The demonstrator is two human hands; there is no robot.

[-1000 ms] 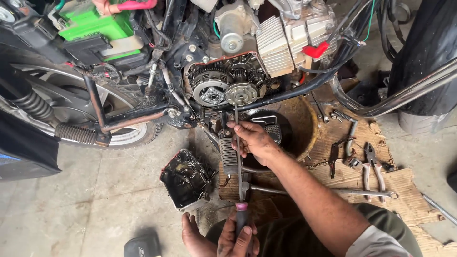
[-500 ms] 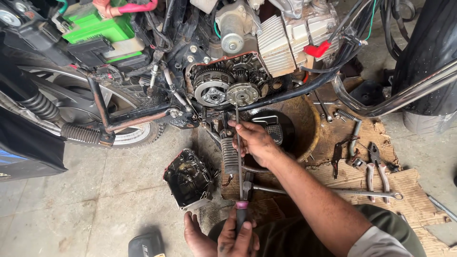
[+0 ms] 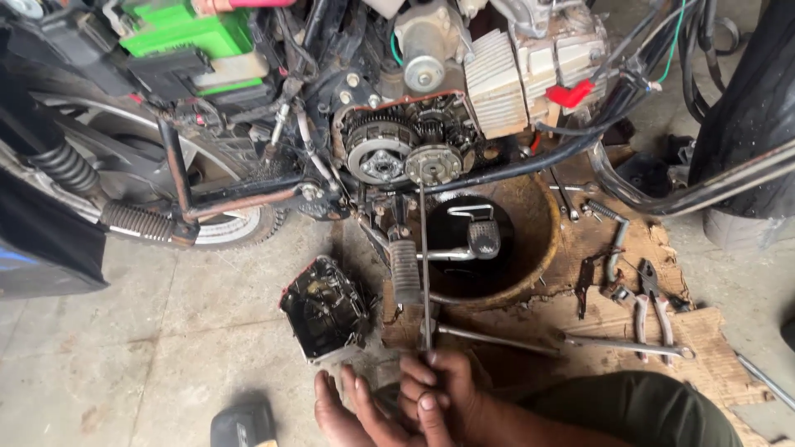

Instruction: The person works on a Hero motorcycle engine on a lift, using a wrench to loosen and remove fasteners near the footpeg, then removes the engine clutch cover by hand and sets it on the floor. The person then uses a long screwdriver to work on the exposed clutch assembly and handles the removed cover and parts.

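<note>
Hands grip the near end of a long thin metal rod (image 3: 426,273): the right hand (image 3: 439,389) is closed around its lower end, and the left hand (image 3: 352,410) lies just beside it, fingers curled; whether it holds the rod cannot be told. The rod runs up from the hands to the round silver clutch assembly (image 3: 432,164) of the exposed motorcycle engine. A black removed engine cover (image 3: 325,308) lies on the concrete floor left of the rod.
</note>
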